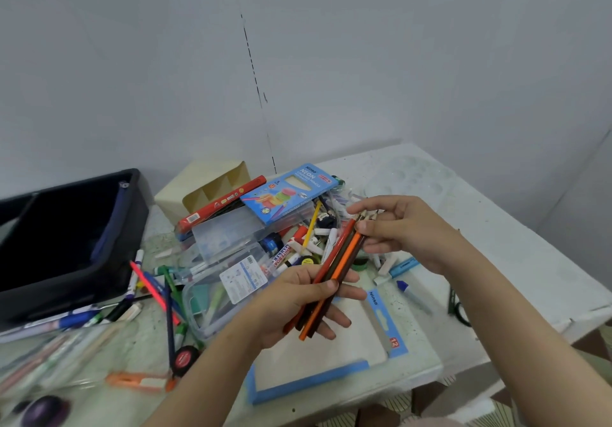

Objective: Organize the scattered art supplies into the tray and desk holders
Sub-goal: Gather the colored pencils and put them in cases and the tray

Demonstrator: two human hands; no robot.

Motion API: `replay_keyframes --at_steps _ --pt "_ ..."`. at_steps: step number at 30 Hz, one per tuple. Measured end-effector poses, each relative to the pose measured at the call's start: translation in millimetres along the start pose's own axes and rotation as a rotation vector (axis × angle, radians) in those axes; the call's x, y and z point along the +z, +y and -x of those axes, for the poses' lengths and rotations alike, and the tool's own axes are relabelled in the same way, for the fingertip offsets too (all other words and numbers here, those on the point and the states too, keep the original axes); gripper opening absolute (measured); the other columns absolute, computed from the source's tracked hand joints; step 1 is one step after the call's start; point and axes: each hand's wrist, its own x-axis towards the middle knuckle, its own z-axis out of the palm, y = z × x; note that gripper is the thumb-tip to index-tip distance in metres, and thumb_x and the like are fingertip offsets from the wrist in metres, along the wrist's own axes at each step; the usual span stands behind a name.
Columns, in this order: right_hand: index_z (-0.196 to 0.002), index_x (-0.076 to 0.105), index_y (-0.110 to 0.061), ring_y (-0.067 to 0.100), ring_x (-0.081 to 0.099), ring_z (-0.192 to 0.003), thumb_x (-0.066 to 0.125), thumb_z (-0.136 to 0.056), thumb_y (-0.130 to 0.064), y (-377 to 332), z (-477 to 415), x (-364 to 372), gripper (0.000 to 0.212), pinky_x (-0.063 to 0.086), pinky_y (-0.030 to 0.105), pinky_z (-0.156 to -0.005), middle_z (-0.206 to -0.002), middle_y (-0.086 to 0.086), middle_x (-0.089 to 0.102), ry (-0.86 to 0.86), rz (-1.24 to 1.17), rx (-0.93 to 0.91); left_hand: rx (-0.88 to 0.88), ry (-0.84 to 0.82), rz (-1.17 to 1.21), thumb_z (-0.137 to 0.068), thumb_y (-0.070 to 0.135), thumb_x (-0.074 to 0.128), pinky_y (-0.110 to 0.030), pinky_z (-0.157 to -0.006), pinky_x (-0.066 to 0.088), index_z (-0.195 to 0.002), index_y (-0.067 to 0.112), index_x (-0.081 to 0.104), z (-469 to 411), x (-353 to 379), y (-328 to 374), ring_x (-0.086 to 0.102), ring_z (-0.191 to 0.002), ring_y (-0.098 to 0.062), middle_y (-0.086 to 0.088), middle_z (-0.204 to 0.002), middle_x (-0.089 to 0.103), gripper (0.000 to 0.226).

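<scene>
I hold a bundle of coloured pencils, red, brown and orange, slanted above the table's middle. My left hand grips their lower ends. At the sharpened tips my right hand pinches them between thumb and fingers. Under the hands lies an open blue pencil box with a pale inside. A black tray stands at the left, and a cream desk holder with compartments lies at the back. Loose markers and pens are heaped in the middle.
A blue neon pencil pack rests on clear plastic cases, beside a red box. More pens and an orange cutter lie at the left front. The table's edge runs along the right, and a wall stands close behind.
</scene>
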Motion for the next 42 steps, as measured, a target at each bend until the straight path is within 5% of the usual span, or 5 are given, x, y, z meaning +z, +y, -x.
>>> replay_keyframes --at_steps 12,21,27,33,42 --pt "-0.098 0.068 0.001 0.020 0.069 -0.065 0.066 -0.084 -0.002 20.1 26.6 38.9 0.015 0.057 0.023 -0.056 -0.088 0.019 0.072 0.146 -0.059 0.142 -0.051 0.045 -0.124 -0.093 0.003 0.049 -0.030 -0.069 0.058 -0.116 0.009 0.061 42.0 -14.5 -13.6 0.070 -0.087 -0.021 -0.008 -0.110 0.070 0.027" --pt "-0.086 0.068 -0.002 0.016 0.069 -0.057 0.064 -0.085 0.002 44.1 54.1 53.3 0.006 0.057 0.022 -0.053 -0.068 0.011 0.071 0.378 -0.113 0.185 0.340 0.611 -0.574 -0.087 0.000 0.060 -0.006 -0.081 0.045 -0.110 0.026 0.063 88.7 -35.4 -58.0 0.060 -0.099 0.007 0.014 -0.106 0.067 0.034" --pt "-0.089 0.066 0.000 0.016 0.070 -0.060 0.064 -0.086 0.000 62.3 63.5 61.0 0.004 0.055 0.020 -0.052 -0.076 0.014 0.070 0.458 -0.092 0.194 0.316 0.517 -1.021 -0.085 0.017 0.067 0.008 -0.088 0.023 -0.122 0.033 0.057 106.2 -41.0 -90.0 0.041 -0.112 0.016 0.028 -0.118 0.047 0.041" --pt "-0.082 0.070 -0.010 0.020 0.068 -0.074 0.070 -0.083 -0.011 73.9 62.2 64.7 0.002 0.057 0.030 -0.070 -0.080 0.011 0.068 0.511 0.218 0.141 0.356 0.451 -1.108 -0.090 0.021 0.062 0.004 -0.098 0.016 -0.130 0.030 0.052 105.5 -43.3 -102.2 0.035 -0.125 0.011 0.026 -0.128 0.042 0.042" --pt "-0.081 0.068 -0.021 0.010 0.061 -0.081 0.067 -0.085 -0.020 91.7 70.9 67.2 0.003 0.043 0.013 -0.067 -0.082 -0.005 0.068 0.392 0.710 -0.009 0.437 0.435 -1.168 -0.090 0.024 0.060 -0.003 -0.103 0.020 -0.126 0.028 0.056 101.8 -50.4 -111.3 0.032 -0.122 0.015 0.026 -0.123 0.046 0.036"
